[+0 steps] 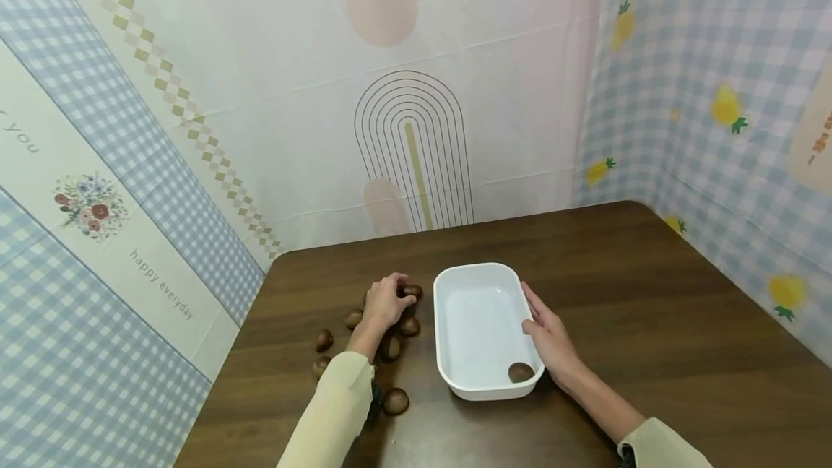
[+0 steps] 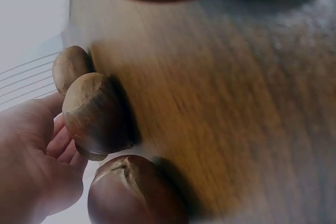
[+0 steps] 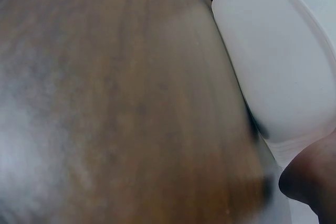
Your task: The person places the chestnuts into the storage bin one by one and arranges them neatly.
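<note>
My left hand (image 1: 385,305) reaches over a cluster of chestnuts left of a white plastic tub, fingers and thumb curled round a chestnut (image 1: 412,292). From the left wrist, tan-and-brown chestnuts (image 2: 98,111) hide part of the fingers. With the thumb over the rim and fingers outside, my right hand (image 1: 549,338) grips the right side of the rectangular tub (image 1: 482,323). One chestnut (image 1: 521,372) lies inside, at the tub's near right corner. The right wrist view shows the tub's outer wall (image 3: 278,51) and part of that hand (image 3: 312,179).
Several loose chestnuts lie around my left forearm, among them one near the front (image 1: 396,401) and one farther left (image 1: 323,340). The dark wooden table (image 1: 624,273) meets patterned cloth hangings (image 1: 312,128) at its back and sides.
</note>
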{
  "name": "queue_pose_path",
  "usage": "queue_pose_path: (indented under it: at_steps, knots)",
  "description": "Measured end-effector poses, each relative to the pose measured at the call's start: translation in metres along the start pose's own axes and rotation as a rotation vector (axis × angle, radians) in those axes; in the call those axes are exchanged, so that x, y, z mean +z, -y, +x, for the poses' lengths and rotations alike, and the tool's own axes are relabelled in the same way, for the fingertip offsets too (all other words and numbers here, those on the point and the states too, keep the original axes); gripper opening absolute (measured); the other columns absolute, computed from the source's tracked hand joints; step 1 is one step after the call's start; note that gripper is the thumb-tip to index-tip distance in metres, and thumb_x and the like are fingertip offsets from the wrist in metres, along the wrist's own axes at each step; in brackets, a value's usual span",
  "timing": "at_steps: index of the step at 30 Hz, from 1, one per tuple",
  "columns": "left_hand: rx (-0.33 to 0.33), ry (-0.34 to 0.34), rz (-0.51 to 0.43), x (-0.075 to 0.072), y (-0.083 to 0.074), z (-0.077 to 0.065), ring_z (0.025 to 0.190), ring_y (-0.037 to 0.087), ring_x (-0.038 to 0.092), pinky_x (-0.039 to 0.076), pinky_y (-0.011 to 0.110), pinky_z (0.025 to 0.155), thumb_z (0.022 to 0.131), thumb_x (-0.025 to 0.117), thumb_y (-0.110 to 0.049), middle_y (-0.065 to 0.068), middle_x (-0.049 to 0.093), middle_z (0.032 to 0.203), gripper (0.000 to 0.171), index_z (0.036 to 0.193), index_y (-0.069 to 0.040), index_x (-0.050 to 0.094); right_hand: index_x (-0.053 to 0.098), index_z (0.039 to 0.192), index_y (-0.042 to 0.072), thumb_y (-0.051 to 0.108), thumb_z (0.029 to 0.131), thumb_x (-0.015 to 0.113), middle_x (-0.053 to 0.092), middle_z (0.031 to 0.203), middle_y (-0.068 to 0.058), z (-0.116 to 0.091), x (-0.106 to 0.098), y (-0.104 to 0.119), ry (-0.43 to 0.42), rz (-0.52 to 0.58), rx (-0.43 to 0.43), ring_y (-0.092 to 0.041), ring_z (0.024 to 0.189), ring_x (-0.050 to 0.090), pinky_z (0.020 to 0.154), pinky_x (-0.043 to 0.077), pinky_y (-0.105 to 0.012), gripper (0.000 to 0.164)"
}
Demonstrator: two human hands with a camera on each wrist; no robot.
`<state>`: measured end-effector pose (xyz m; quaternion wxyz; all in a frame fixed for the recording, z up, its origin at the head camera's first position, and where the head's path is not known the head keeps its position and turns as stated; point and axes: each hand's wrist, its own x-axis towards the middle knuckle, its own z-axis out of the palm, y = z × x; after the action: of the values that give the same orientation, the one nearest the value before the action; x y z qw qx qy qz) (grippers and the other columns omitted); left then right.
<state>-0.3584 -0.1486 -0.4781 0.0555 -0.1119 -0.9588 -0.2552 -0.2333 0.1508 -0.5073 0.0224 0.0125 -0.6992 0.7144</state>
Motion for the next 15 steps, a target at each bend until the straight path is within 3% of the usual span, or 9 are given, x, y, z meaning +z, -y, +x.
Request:
queue_pose_path:
  at_steps: [15]
  knots:
    - [0.016, -0.002, 0.013, 0.0001, 0.0075, -0.0022, 0.127, 0.038, 0.064, 0.049, 0.055, 0.109, 0.095, 0.083, -0.021, 0.01, 0.072, 0.131, 0.04, 0.132, -0.011, 0.071, 0.017, 0.171, 0.011, -0.01, 0.098, 0.037, 0.015, 0.176, -0.004, -0.0007, -0.0013, 0.0024, 0.023, -0.007, 0.021, -0.023, 0.16, 0.017, 0.099, 0.037, -0.004, 0.078]
